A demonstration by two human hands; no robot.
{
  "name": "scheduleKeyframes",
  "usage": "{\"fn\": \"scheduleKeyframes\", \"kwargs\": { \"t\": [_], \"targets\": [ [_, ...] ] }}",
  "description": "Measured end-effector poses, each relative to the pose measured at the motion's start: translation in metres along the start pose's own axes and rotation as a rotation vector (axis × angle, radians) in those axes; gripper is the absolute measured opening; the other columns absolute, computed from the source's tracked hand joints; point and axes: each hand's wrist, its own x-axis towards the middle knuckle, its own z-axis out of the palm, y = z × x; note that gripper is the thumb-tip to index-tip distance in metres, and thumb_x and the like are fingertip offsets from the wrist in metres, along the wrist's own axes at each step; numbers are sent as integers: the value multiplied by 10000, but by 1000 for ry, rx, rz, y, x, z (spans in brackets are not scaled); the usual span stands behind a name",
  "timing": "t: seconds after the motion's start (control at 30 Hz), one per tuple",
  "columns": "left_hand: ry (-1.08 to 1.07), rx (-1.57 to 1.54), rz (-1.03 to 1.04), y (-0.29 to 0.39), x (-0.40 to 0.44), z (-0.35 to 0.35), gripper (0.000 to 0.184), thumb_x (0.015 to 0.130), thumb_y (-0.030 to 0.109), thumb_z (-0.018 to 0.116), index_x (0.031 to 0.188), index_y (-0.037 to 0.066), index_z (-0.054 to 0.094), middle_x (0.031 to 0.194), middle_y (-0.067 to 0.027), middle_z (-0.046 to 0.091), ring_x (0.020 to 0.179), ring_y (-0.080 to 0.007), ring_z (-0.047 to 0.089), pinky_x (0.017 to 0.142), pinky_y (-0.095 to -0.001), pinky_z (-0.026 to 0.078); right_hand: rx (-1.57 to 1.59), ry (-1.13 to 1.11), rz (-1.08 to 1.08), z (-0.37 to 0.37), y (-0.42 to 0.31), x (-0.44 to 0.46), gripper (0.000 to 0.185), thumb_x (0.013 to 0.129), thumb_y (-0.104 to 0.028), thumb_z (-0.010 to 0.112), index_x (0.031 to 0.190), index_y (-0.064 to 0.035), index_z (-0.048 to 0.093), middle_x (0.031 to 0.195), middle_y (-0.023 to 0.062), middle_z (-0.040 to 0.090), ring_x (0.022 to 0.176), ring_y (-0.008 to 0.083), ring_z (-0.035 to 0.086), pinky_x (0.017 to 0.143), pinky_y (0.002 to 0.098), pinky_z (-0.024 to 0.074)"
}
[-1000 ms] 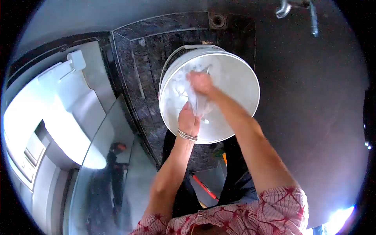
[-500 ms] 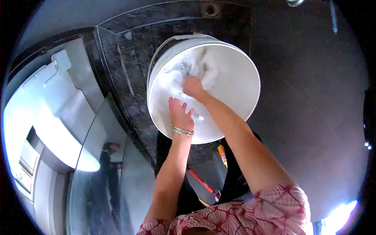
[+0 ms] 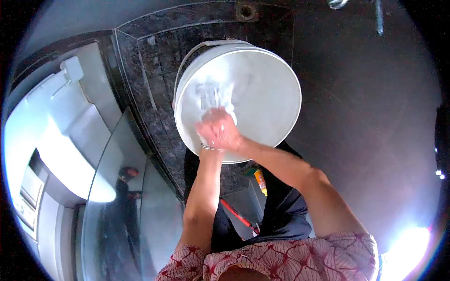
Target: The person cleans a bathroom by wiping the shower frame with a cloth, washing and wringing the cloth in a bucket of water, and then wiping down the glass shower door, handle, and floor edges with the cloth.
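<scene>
A large white bucket point(image 3: 267, 103) tilts toward me, its mouth facing up and its handle point(image 3: 182, 70) at the left. Inside, my right hand point(image 3: 222, 129) lies over my left hand point(image 3: 204, 133) near the front wall. Both are together and smeared by motion, so their fingers do not show clearly. My left hand is mostly hidden behind the right one. White, foam-like material point(image 3: 232, 112) shows beside my right hand, and streaks of white point(image 3: 213, 93) lie on the wall beyond. Metal bangles point(image 3: 209, 147) circle my left wrist.
Below the bucket are a yellow-orange bottle point(image 3: 260, 182) and a red-handled tool point(image 3: 236, 213), between my legs. A glass panel point(image 3: 110, 201) stands at the left, with a white toilet point(image 3: 56, 112) behind it. A round drain point(image 3: 246, 12) is set in the dark tiles at the top.
My right hand has come back from the bucket's far wall and now lies over my left hand. The white patches inside have become streaks. The bucket appears slightly further left in view.
</scene>
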Motion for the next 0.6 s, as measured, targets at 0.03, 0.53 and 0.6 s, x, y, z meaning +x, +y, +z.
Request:
{"fn": "scheduleKeyframes", "kwargs": {
  "t": [0.03,0.53,0.6],
  "targets": [
    [69,-150,-124,4,-1,1,294,860,223,413,1109,86,487,1050,-74,538,976,-224,499,831,-376,410,-25,-45,44,21,27,5,125,666,-154,514,771,-117,572,653,87,559,647,274,528,573,391,430],
    [576,-711,-705,41,13,26,572,870,439,372,1317,158,153,1325,-112,225,1142,-333,325,896,-604,273,-140,-525,335,61,128,3,200,736,-179,484,862,-89,611,896,137,577,898,311,517,721,481,426],
    [520,-793,-714,24,13,16,584,870,480,323,1300,97,227,1262,-167,321,1085,-320,398,870,-542,353,65,-349,271,11,74,-4,150,679,-153,518,791,-84,589,830,143,562,798,328,518,649,459,421]
  ]
}}
